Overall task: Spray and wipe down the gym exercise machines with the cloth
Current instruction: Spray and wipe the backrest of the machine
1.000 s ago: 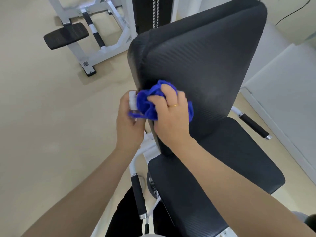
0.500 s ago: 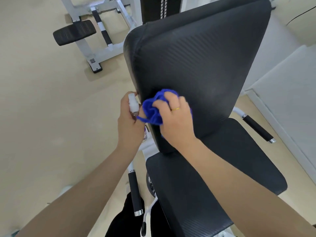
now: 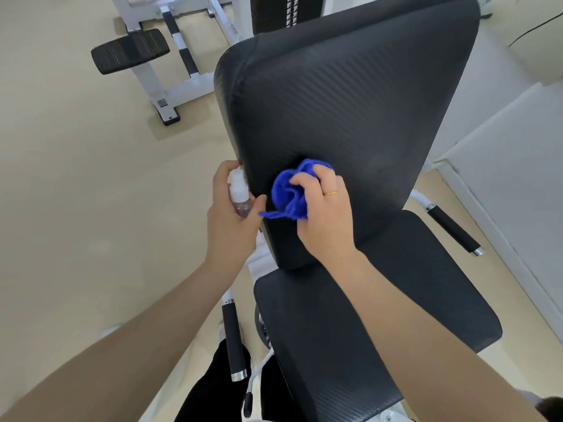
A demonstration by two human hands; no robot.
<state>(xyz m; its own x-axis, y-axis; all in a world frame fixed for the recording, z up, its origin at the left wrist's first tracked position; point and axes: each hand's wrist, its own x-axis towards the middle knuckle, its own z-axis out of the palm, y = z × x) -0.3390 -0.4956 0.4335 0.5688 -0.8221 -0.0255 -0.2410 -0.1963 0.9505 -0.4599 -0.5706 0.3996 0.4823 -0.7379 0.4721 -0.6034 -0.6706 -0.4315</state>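
Wiping lower part of black back pad [image 3: 350, 95]: your right hand [image 3: 324, 214] grips bunched blue cloth [image 3: 289, 193], pressed against pad face. Your left hand [image 3: 231, 220] curls around small spray bottle [image 3: 239, 193], white nozzle up, held just beside pad's left edge. Black seat pad [image 3: 365, 324] below, touching back pad's base. Black-grip handles [image 3: 233, 339] flank seat. Second machine's footplate [image 3: 129, 51] on beige floor [image 3: 76, 178], well apart.
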